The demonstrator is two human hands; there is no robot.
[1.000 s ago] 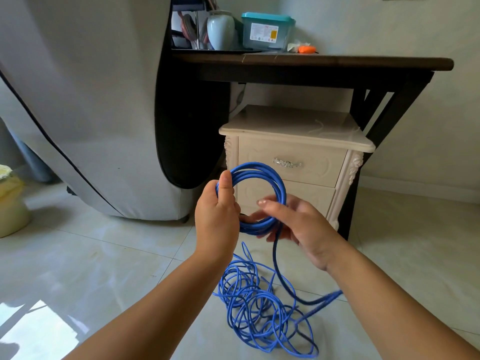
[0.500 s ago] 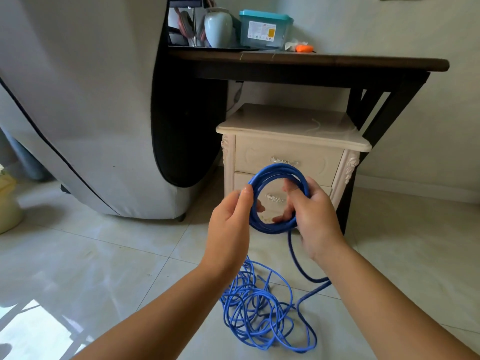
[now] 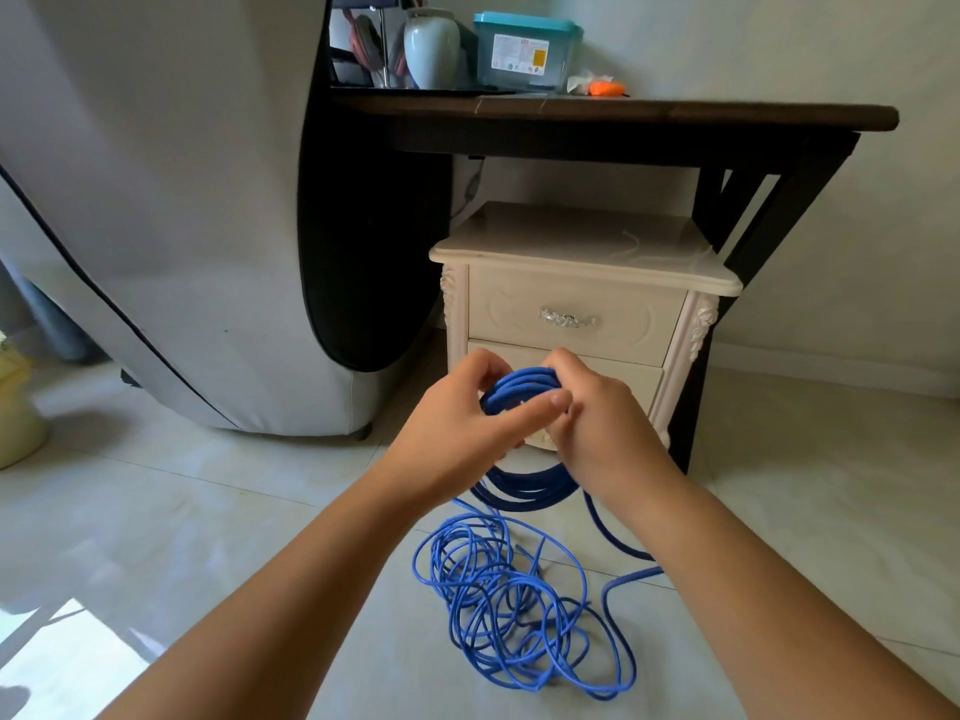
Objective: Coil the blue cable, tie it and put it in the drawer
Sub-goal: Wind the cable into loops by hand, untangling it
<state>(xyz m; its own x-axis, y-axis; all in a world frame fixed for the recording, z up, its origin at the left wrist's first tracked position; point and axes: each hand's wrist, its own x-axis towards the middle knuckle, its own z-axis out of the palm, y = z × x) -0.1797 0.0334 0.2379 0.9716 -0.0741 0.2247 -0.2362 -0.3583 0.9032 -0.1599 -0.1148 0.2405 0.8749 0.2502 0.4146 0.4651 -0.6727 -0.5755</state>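
Note:
I hold a coil of blue cable (image 3: pixel 524 488) in the air in front of a cream nightstand. My left hand (image 3: pixel 457 431) grips the coil's upper left side, its thumb laid across the strands. My right hand (image 3: pixel 597 423) grips the top right of the coil, fingers curled over it. Both hands hide the coil's middle. From the coil a strand drops to a loose tangle of blue cable (image 3: pixel 519 605) on the tiled floor. The nightstand's upper drawer (image 3: pixel 571 317) with a silver handle is closed; the lower drawer (image 3: pixel 623 374) sits partly behind my hands.
A dark wooden table (image 3: pixel 623 114) stands over the nightstand, carrying a teal-lidded box (image 3: pixel 524 52), a pale vase (image 3: pixel 431 49) and an orange item (image 3: pixel 605 88). A large grey covered object (image 3: pixel 156 200) fills the left. A yellow bag (image 3: pixel 15 407) is at the far left.
My hands have come together on the top of the coil, and the coil hangs lower and flatter than before. The view has shifted slightly.

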